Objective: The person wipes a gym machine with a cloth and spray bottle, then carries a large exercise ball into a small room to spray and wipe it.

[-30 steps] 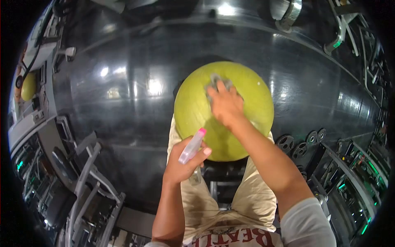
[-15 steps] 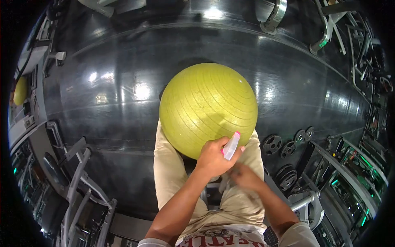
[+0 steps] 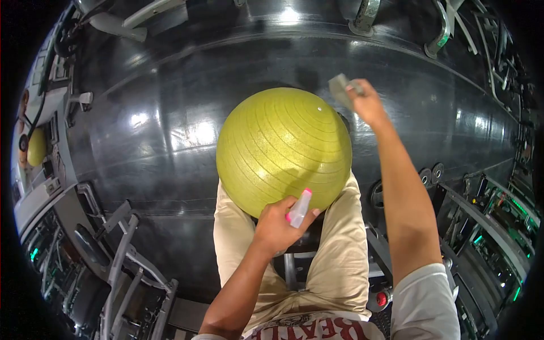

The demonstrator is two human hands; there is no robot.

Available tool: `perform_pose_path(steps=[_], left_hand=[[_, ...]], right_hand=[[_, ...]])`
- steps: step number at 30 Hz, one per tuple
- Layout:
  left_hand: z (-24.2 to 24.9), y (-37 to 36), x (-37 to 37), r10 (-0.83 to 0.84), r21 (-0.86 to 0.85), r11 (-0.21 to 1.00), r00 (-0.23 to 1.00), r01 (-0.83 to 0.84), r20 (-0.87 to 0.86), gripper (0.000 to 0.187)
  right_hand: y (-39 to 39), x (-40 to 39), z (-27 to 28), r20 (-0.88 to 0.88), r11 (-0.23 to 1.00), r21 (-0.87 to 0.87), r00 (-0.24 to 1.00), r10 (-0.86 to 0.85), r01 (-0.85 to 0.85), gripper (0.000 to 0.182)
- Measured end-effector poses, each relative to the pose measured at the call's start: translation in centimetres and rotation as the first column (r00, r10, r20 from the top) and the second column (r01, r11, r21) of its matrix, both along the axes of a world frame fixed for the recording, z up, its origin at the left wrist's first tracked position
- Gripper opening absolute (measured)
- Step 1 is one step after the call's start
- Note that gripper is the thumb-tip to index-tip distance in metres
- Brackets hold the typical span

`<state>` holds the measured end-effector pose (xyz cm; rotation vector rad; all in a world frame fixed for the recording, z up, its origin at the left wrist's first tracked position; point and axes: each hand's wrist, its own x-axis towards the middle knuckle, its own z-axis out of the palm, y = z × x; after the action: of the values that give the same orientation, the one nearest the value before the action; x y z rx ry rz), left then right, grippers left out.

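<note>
A large yellow-green exercise ball (image 3: pixel 277 141) with ridged lines rests on the floor between my knees. My left hand (image 3: pixel 275 225) is closed around a spray bottle with a white and pink spray head (image 3: pixel 300 208), at the near side of the ball. The bottle's body is hidden under the hand. Beyond the ball's right side, my right hand (image 3: pixel 369 106) grips a folded grey cloth (image 3: pixel 340 90), held apart from the ball with the arm stretched forward.
Dark glossy floor (image 3: pixel 141 164) surrounds the ball. Gym machine frames (image 3: pixel 122 249) stand at the left, and a rack (image 3: pixel 493 226) at the right. Weight plates (image 3: pixel 437 172) lie near that rack. Metal machine feet (image 3: pixel 364 20) are at the far edge. Another yellow ball (image 3: pixel 37 147) shows far left.
My right hand has swung forward from beside my left hand to past the ball's right side, with the cloth. My left hand and the bottle have shifted slightly left and nearer.
</note>
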<state>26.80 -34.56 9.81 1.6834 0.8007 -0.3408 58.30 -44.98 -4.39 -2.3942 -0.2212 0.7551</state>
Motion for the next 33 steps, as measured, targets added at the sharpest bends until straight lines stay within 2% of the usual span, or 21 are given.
perform_pose_path(steps=[2,4,6,8,9,11,13,15,16,19,20,21,23,24,25,26,27,30,31,32,33], left_hand=[[-0.3,0.6,-1.7,0.071,-0.07,0.995,0.996,-0.074,-0.046,0.036],[-1.1,1.8,-3.7,0.091,-0.124,0.987,0.991,-0.104,-0.102,0.03],[-1.3,2.8,-4.7,0.213,-0.147,0.961,0.965,-0.235,-0.15,0.032],[-1.8,3.4,-5.5,0.294,-0.161,0.933,0.941,-0.321,-0.168,0.03],[-1.7,3.5,-5.4,0.34,-0.188,0.911,0.927,-0.367,-0.161,0.029],[-1.4,3.9,-5.1,0.434,-0.236,0.857,0.889,-0.457,-0.145,0.029],[-1.4,4.4,-5.2,0.421,-0.254,0.864,0.9,-0.435,-0.112,0.024],[-0.6,5.0,-4.9,0.421,-0.256,0.865,0.902,-0.431,-0.096,0.024],[-0.3,5.4,-4.8,0.426,-0.254,0.864,0.9,-0.435,-0.093,0.023],[0.1,6.6,-5.4,0.458,-0.253,0.851,0.886,-0.461,-0.075,0.022],[-0.1,6.9,-5.8,0.488,-0.263,0.835,0.871,-0.484,-0.053,0.023],[-0.3,7.2,-6.1,0.518,-0.275,0.819,0.855,-0.504,-0.023,0.025],[-0.6,7.9,-6.6,0.527,-0.283,0.815,0.85,-0.506,-0.003,0.022],[-0.7,8.3,-6.7,0.528,-0.288,0.813,0.849,-0.506,-0.002,0.021],[-0.7,8.5,-7.0,0.53,-0.293,0.81,0.848,-0.507,-0.004,0.021],[-0.5,8.5,-7.0,0.532,-0.304,0.803,0.846,-0.513,-0.022,0.021],[-0.2,8.8,-6.7,0.533,-0.315,0.797,0.845,-0.515,-0.032,0.02],[-0.1,8.9,-6.0,0.52,-0.316,0.806,0.854,-0.5,-0.024,0.021],[-0.1,8.7,-5.8,0.513,-0.308,0.814,0.858,-0.493,-0.02,0.021],[0.1,8.6,-5.5,0.514,-0.326,0.806,0.857,-0.495,-0.03,0.021],[0.3,8.5,-5.2,0.508,-0.324,0.81,0.861,-0.489,-0.029,0.021]], right_hand=[[0.2,-3.2,-1.5,-0.208,0.977,-0.168,0.973,0.096,-0.132,0.038],[-0.9,-9.2,-3.5,-0.064,0.992,-0.083,0.994,0.089,-0.094,0.035],[-2.0,-14.7,-0.7,0.091,0.999,-0.042,0.996,-0.008,0.011,0.031],[-3.4,-20.5,2.0,0.125,0.99,0.132,0.989,-0.074,0.057,0.027],[-3.7,-23.7,4.0,0.072,0.991,0.127,0.996,-0.059,0.049,0.024],[-5.5,-31.3,4.0,0.127,0.989,0.123,0.99,0.061,-0.077,0.023],[-7.3,-38.7,2.9,-0.039,0.973,-0.001,0.972,0.232,-0.232,0.038],[-9.4,-45.6,0.1,-0.491,0.881,-0.051,0.78,0.388,-0.471,0.052],[-9.0,-46.5,0.3,-0.503,0.844,-0.11,0.762,0.409,-0.525,0.048],[-6.5,-42.9,0.8,-0.688,0.804,-0.066,0.611,0.393,-0.591,0.042],[-5.0,-39.6,2.5,-0.701,0.834,0.013,0.59,0.401,-0.551,0.036],[-4.9,-37.1,2.3,-0.66,0.845,0.202,0.569,0.491,-0.494,0.036],[-1.4,-28.0,8.3,-0.683,0.882,0.248,0.573,0.453,-0.402,0.038],[-1.0,-25.1,9.1,-0.454,0.851,0.355,0.724,0.52,-0.388,0.032],[0.2,-21.9,9.6,-0.356,0.837,0.483,0.816,0.455,-0.257,0.027],[2.2,-18.4,10.7,-0.275,0.87,0.437,0.887,0.37,-0.228,0.025],[3.7,-15.1,9.5,-0.18,0.854,0.488,0.937,0.299,-0.178,0.025],[8.9,-6.9,4.0,0.173,0.856,0.455,0.967,0.188,-0.247,0.029],[10.6,-5.5,2.9,0.094,0.889,0.419,0.983,0.159,-0.184,0.033],[11.3,-4.3,0.2,0.039,0.925,0.315,0.976,0.212,-0.213,0.038],[11.4,-4.8,-2.3,0.011,0.949,0.119,0.956,0.294,-0.293,0.038]])
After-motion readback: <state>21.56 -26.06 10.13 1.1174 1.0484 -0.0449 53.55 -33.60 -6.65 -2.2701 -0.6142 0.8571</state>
